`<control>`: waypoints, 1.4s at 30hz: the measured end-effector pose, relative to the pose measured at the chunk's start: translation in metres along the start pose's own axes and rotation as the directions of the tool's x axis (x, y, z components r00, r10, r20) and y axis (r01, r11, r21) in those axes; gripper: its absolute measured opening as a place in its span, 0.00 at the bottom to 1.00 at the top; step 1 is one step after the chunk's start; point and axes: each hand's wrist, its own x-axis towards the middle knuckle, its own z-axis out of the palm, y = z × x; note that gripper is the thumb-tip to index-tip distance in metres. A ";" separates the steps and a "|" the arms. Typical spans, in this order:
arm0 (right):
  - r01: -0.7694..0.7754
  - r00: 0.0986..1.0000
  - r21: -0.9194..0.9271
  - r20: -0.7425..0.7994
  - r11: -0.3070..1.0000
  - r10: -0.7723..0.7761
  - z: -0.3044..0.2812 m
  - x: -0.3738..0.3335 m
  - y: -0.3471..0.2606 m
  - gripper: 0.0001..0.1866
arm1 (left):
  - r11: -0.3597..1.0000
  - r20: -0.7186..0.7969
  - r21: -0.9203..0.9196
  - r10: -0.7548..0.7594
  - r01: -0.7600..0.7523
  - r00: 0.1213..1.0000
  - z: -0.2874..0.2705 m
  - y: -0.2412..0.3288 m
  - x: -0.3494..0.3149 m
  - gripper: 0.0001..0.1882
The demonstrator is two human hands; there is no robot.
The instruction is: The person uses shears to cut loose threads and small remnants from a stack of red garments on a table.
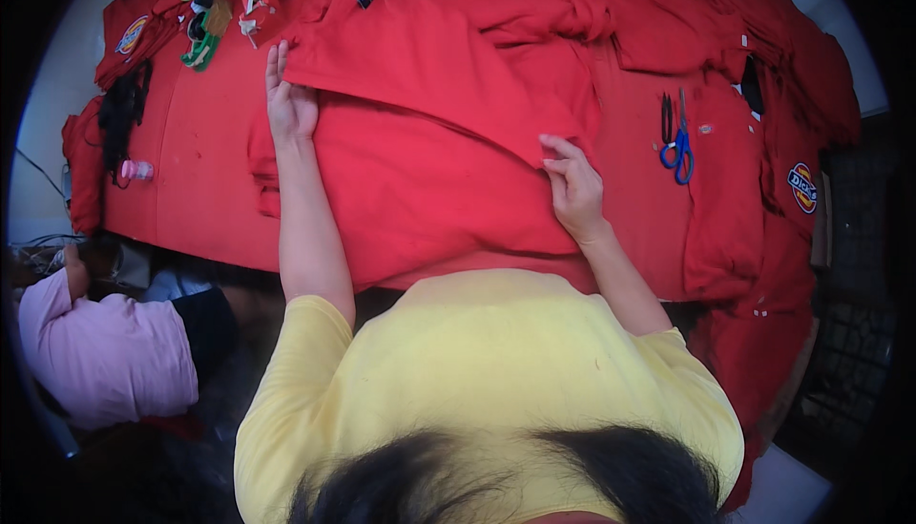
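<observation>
A red garment [429,190] lies spread in front of me, with a flap of its cloth [410,66] folded across it. The flap's lower edge slants from my left hand down to my right. At the upper left end of that edge, my left hand [291,106] rests on its side with fingers stretched out, touching the cloth. My right hand [574,188] is at the lower right end, thumb and fingers pinched on the garment's edge. Which part of the garment the flap is, I cannot tell.
Blue-handled scissors [679,142] and a dark slim tool [666,118] lie to the right. Stacked red garments [730,199] line the right side and back. Tape dispensers [205,32] stand at the far left, near a small pink-capped bottle [138,170]. A person in pink [110,357] is at lower left.
</observation>
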 end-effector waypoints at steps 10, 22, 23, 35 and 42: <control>-0.720 0.616 0.557 0.238 0.414 0.751 -0.014 0.100 0.052 0.07 | 0.284 0.117 0.959 -0.443 0.016 0.889 0.071 0.073 0.056 0.10; -0.702 0.659 0.457 0.125 0.547 0.742 0.001 0.081 0.098 0.12 | 0.379 0.005 0.906 -0.454 0.188 0.891 0.049 0.067 0.061 0.13; -0.721 0.672 0.334 0.124 0.607 0.730 -0.006 0.086 0.095 0.12 | 0.387 0.024 0.906 -0.447 0.169 0.894 0.054 0.066 0.060 0.14; -0.494 0.856 0.273 0.323 0.826 0.405 0.032 0.163 -0.001 0.21 | 0.322 0.508 0.836 -0.145 -0.445 0.849 0.194 -0.035 -0.011 0.17; -0.090 0.827 0.239 0.559 0.967 -0.062 -0.038 0.178 -0.067 0.10 | -0.516 0.531 0.656 -0.204 -0.551 0.823 0.123 -0.030 0.078 0.32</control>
